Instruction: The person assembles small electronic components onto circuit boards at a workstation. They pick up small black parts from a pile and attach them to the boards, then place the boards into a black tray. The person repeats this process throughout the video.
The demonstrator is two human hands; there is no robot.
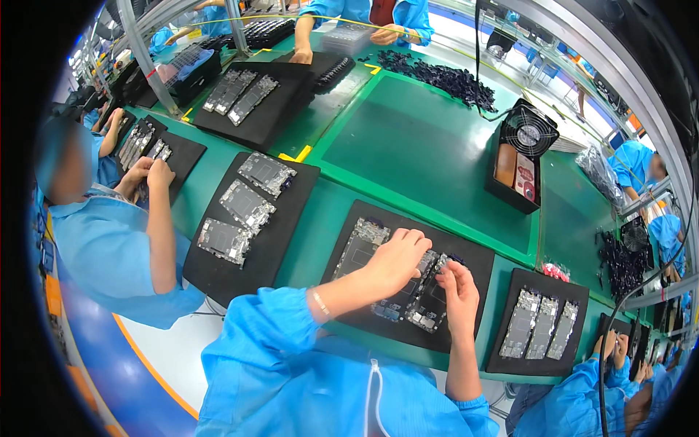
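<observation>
— Head view: what are the hands on?
— Three phone frames (397,280) lying side by side on a black mat (477,258) on the green belt (429,146). The left hand (397,258) rests flat over the middle frame, fingers together and bent, holding nothing. The right hand (460,291) pinches the top edge of the right frame, fingers narrow.
— And around that?
— To the left, another mat (291,211) with three frames; to the right, a third mat (579,291) with three more. Behind the belt stands a black box with a fan (529,135), and a pile of dark small parts (451,76) lies farther back. A neighbour's hands (149,175) work on the left.
</observation>
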